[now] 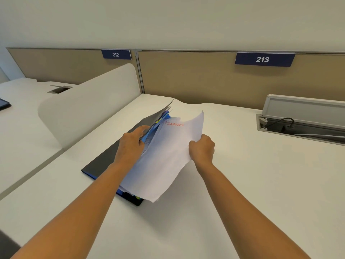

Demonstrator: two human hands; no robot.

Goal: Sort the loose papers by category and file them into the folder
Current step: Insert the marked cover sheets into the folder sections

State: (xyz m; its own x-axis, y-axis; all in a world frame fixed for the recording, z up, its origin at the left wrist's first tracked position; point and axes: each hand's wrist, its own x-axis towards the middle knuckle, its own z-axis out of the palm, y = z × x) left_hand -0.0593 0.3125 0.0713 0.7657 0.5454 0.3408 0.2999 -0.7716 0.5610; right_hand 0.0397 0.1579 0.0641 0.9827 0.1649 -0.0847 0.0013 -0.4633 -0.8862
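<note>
My left hand point(130, 143) gripped the raised flap point(158, 114) of the folder point(104, 159), fingers curled round its edge, and propped it open at a slant. The folder lay on the desk point(242, 184) with its dark cover flat. Blue pockets point(150, 136) showed in the gap under the flap.

My right hand point(201, 148) pinched the sheet point(168, 161) at its right edge, fingers closed on the paper. The sheet, headed FINANCE in red, hung over the folder's right half. Its left edge was tucked in by the pockets, its far corner curled up, and its near corner drooped past the folder's near end.

I judged the sheet to be very light, thin and limp: it bowed from that one pinch alone. It would crease readily if I squeezed or shoved it, and would likely buckle against the pockets rather than slide in. The best hold seemed to be where I had it, midway along the free edge, with a light pinch so the paper stayed taut while the opposite edge led into the gap. A grip at a corner would let it fold.

The folder seemed stiffer and heavier. Its flap would probably drop shut if my left hand let go, so that hold belonged on the flap's edge.
</note>
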